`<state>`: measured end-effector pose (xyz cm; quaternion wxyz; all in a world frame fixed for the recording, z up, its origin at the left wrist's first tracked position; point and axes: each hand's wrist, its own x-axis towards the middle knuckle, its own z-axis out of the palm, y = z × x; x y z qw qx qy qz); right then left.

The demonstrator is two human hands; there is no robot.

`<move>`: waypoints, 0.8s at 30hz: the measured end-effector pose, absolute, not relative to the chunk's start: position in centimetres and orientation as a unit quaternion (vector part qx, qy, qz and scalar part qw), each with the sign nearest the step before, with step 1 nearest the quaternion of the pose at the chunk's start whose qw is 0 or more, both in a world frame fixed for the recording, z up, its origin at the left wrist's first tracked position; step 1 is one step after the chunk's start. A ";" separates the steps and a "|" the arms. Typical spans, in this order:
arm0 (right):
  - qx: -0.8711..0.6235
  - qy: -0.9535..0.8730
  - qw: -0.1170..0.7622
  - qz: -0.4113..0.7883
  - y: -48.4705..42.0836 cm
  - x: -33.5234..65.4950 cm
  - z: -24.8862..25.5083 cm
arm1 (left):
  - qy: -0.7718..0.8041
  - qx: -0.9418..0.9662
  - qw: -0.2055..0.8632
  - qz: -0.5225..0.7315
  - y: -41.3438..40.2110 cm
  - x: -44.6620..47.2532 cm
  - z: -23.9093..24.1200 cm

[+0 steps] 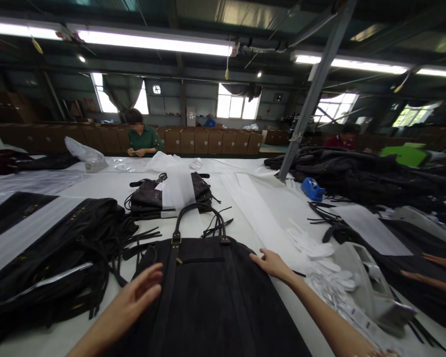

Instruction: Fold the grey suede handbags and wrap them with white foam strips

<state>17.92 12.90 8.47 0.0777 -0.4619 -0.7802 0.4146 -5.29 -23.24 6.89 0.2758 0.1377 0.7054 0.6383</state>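
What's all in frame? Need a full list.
black bag: 1, black, table front centre
bag stack: 1, dark, white paper over it, behind the black bag
bag pile: 1, black, table left
tape dispenser: 1, blue, right, near the pole
paper sheets: several, white, across the table
dark pile: 1, black, back right
cardboard boxes: one row, brown, behind the table
person in green: 1, far side
person in red: 1, back right
co-worker's hands: 2, right edge
table: 1, white
left hand: 1, open, fingers spread at the bag's left side
right hand: 1, open, on the bag's right edge
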 end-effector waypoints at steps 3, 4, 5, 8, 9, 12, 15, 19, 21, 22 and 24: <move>-0.448 -0.746 0.019 0.493 13.2 16.8 7.6 | 0.824 0.239 0.186 0.480 -19.8 -12.2 6.5; -0.436 -0.730 0.001 0.526 13.0 16.6 7.4 | 0.843 0.237 0.168 0.453 -18.6 -13.9 6.1; -0.422 -0.715 -0.012 0.558 12.9 16.5 7.3 | 0.854 0.235 0.167 0.432 -17.4 -15.3 5.7; -0.383 -0.676 -0.023 0.629 12.6 16.1 6.8 | 0.859 0.241 0.199 0.405 -15.0 -17.5 4.5; -0.376 -0.668 -0.013 0.643 12.6 16.0 6.5 | 0.861 0.244 0.209 0.395 -14.6 -17.8 4.3; -0.363 -0.647 0.028 0.670 12.3 15.5 6.3 | 0.865 0.251 0.231 0.369 -14.4 -18.3 4.4; -0.342 -0.659 0.062 0.667 11.8 15.0 8.1 | 0.865 0.264 0.233 0.357 -15.1 -18.7 5.8; -0.315 -0.697 0.077 0.639 11.4 14.7 14.0 | 0.858 0.284 0.214 0.371 -16.8 -18.6 10.5; -0.309 -0.711 0.088 0.625 12.0 14.5 17.2 | 0.859 0.279 0.193 0.385 -17.8 -18.3 13.6; -0.305 -0.721 0.096 0.615 12.5 14.3 18.5 | 0.861 0.273 0.181 0.390 -18.3 -18.3 15.0; -0.302 -0.746 0.115 0.582 13.8 13.4 19.9 | 0.871 0.260 0.158 0.387 -18.9 -18.6 17.1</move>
